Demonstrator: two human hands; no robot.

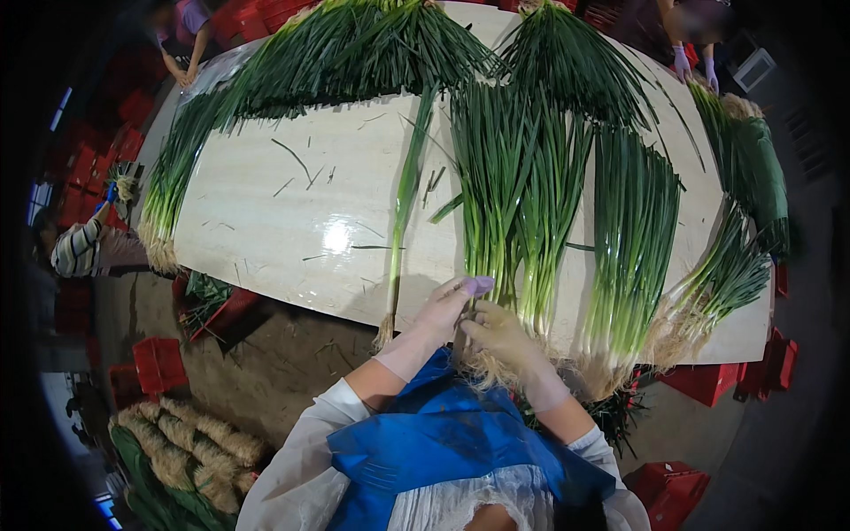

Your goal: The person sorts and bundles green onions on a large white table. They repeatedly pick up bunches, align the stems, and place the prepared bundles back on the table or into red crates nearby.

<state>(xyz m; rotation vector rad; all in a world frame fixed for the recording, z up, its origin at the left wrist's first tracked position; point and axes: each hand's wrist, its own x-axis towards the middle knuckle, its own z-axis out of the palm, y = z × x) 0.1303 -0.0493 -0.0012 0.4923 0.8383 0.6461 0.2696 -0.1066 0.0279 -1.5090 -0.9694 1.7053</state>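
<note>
My left hand (pixel 451 305), in a thin glove with lilac fingertips, is over the lower stems of a bundle of leek-like green stalks (pixel 488 179). Close beside it, my right hand (pixel 495 332), also gloved, has its fingers bent toward the left one. Whether either hand grips a stalk is hidden by the fingers. The bundle's pale roots (pixel 488 368) hang over the table edge below my hands. To the left, a single long stalk (pixel 402 219) lies apart. A second bundle (pixel 551 226) and a wider third bundle (pixel 634 252) lie to the right.
The pale tabletop (pixel 265 206) carries leaf scraps and, along its far side, large leafy piles (pixel 358 53). Red crates (pixel 159 365) stand around it. Rooted bundles (pixel 199 445) are stacked at lower left. A co-worker's gloved hands (pixel 694 66) touch stalks at far right; other people stand at left.
</note>
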